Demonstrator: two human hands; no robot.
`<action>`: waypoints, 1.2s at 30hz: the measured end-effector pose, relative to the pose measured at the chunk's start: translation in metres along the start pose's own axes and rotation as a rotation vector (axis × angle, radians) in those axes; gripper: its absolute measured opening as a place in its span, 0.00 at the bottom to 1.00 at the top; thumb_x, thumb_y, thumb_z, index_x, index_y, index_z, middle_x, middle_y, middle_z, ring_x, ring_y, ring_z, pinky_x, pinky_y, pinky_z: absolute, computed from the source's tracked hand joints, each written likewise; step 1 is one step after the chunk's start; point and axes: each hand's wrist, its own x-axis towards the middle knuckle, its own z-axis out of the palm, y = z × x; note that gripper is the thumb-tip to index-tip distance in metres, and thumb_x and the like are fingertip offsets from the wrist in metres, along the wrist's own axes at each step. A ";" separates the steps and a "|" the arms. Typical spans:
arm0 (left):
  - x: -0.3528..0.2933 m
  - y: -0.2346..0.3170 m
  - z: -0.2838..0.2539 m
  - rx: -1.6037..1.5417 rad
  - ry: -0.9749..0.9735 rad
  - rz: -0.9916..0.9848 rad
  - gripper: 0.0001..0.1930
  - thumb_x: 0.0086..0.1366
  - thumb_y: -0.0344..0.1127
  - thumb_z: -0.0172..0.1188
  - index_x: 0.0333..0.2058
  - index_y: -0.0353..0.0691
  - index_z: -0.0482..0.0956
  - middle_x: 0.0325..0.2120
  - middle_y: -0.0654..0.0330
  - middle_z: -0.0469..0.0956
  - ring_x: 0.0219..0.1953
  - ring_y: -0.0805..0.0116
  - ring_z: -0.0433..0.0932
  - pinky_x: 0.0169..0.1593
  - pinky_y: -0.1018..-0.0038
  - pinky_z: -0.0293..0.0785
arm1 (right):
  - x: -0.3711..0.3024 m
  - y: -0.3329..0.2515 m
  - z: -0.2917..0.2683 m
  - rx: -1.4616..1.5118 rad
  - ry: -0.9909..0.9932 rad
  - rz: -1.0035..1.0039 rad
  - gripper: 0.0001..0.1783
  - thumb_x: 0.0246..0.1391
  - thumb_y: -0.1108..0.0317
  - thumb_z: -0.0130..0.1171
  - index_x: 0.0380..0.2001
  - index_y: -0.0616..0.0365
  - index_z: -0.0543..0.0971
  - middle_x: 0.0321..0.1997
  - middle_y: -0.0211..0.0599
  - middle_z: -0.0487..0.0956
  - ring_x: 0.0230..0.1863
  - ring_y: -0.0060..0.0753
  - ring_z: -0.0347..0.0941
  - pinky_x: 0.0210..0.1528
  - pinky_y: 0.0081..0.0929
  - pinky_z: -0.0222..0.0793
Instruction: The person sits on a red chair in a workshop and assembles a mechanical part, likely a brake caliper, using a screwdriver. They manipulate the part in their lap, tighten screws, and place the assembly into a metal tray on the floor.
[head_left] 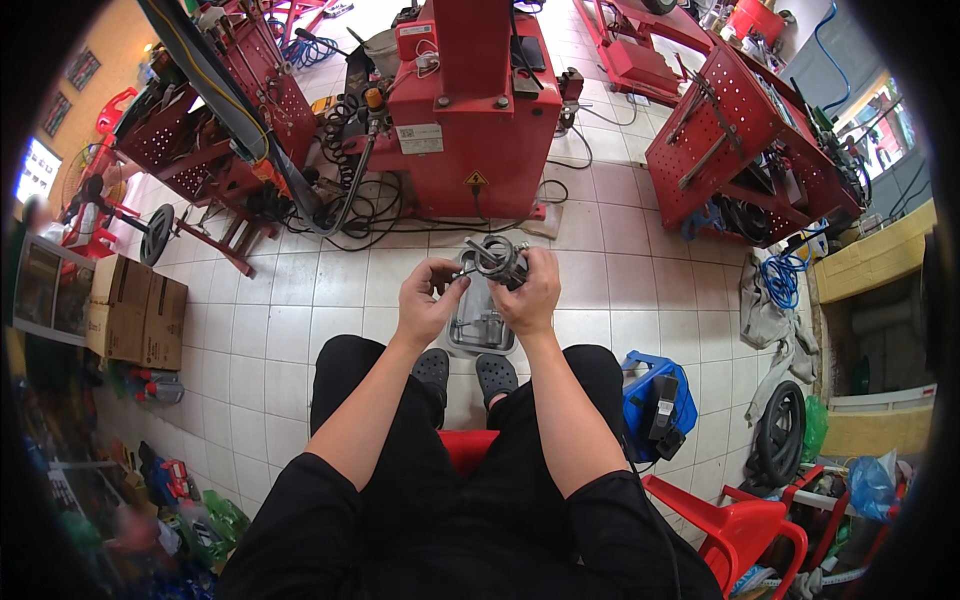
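My right hand is wrapped around a grey metal part with a round open bore, which looks like a carburetor or throttle body. It is held up in front of my knees. Just left of it, my left hand has thumb and forefinger pinched together by the part's edge. Something thin and dark shows at those fingertips, too small to name. Below both hands a shallow metal tray lies on the floor, with smaller metal pieces inside. My hands hide some of the tray.
A red machine base with cables and hoses stands ahead. Red tool carts flank it at left and right. A blue case and a red plastic chair are at my right, cardboard boxes at left.
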 end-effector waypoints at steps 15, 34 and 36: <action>-0.002 0.001 0.005 -0.195 -0.003 -0.080 0.10 0.59 0.24 0.58 0.40 0.32 0.71 0.30 0.61 0.77 0.29 0.78 0.73 0.36 0.81 0.69 | -0.001 0.000 0.001 0.021 0.001 0.021 0.22 0.28 0.64 0.67 0.28 0.61 0.70 0.29 0.44 0.71 0.34 0.49 0.66 0.35 0.39 0.64; 0.000 0.015 0.020 -0.184 0.064 -0.020 0.07 0.65 0.28 0.51 0.41 0.34 0.71 0.25 0.63 0.75 0.29 0.79 0.74 0.35 0.81 0.69 | 0.000 -0.002 0.001 0.011 -0.001 -0.032 0.22 0.28 0.62 0.68 0.27 0.61 0.71 0.29 0.43 0.71 0.35 0.49 0.67 0.35 0.39 0.64; 0.000 0.008 0.018 -0.218 0.046 -0.048 0.08 0.65 0.28 0.50 0.41 0.33 0.71 0.25 0.64 0.75 0.29 0.80 0.73 0.34 0.82 0.67 | 0.000 -0.003 0.001 0.010 -0.006 -0.031 0.22 0.28 0.61 0.68 0.27 0.61 0.71 0.29 0.43 0.71 0.35 0.49 0.67 0.35 0.39 0.64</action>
